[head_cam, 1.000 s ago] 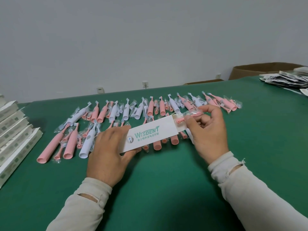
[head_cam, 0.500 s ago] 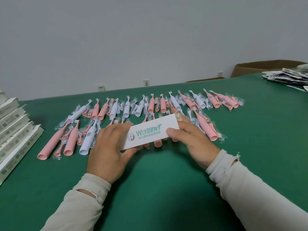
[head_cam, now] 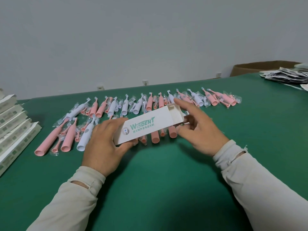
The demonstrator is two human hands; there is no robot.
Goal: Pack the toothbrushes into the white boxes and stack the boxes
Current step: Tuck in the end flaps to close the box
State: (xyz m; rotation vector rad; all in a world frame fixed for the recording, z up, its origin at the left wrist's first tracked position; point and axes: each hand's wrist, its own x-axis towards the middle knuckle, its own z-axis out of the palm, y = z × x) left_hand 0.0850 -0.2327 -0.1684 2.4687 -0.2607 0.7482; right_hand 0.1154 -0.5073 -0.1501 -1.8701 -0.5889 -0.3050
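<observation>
Box [head_cam: 146,126], white, green WISDENT print, is held above the table [head_cam: 166,180] between your two hands, long axis running left to right and tilted up at the right end. Your left hand [head_cam: 106,144] grips its left end, fingers curled round it. Right end is open, flaps [head_cam: 176,112] standing out. Your right hand [head_cam: 198,129] is at that opening: fingers fairly straight, index on the top flap, thumb at the lower flap. Toothbrushes [head_cam: 150,104], pink and white, wrapped, lie in rows on the table beyond and beneath the box. Stack [head_cam: 15,125] of boxes sits at the far left. Papers [head_cam: 286,75] lie far right.
</observation>
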